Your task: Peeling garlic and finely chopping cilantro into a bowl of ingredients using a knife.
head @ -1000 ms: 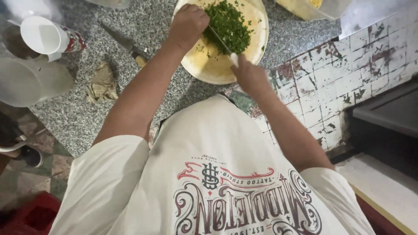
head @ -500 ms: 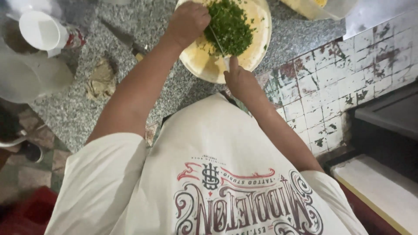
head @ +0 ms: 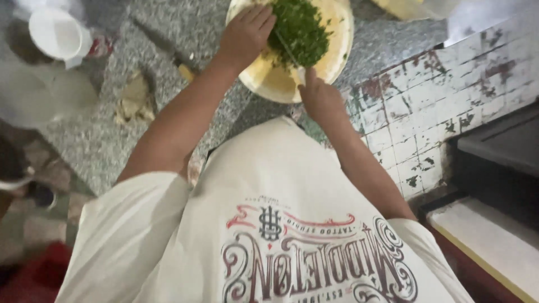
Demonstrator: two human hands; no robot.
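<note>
Chopped green herbs (head: 300,33) sit in a loose heap on a round pale-yellow cutting board (head: 337,62), far centre of the frame, on a grey speckled stone counter (head: 106,140). Herbs are dark green, finely cut, piled mostly on the left-centre of the board; bare yellow board shows near and right of the pile.

Left hand (head: 247,31): forearm runs from near-left up to the far centre, palm down, fingers together and curled, pressed on the left edge of the herb heap.

Right hand (head: 317,98): at the near edge of the board, wrist bent, fingers closed around the handle of a knife (head: 289,53); handle itself is hidden in the fist. Forearm comes in from near-right.

Knife: thin blade, long axis diagonal, running from the right hand up and to the left into the herbs, tip pointing far-left toward the left hand's fingertips. Blade lies across the near side of the pile; can't tell whether the edge touches the board.

Around it: second knife with a yellow handle (head: 182,67) lying on the counter left of the board, a crumpled beige scrap (head: 135,101) further left, white cup (head: 56,33) far-left. Chipped white tiled wall (head: 426,101) to the right of the board.
</note>
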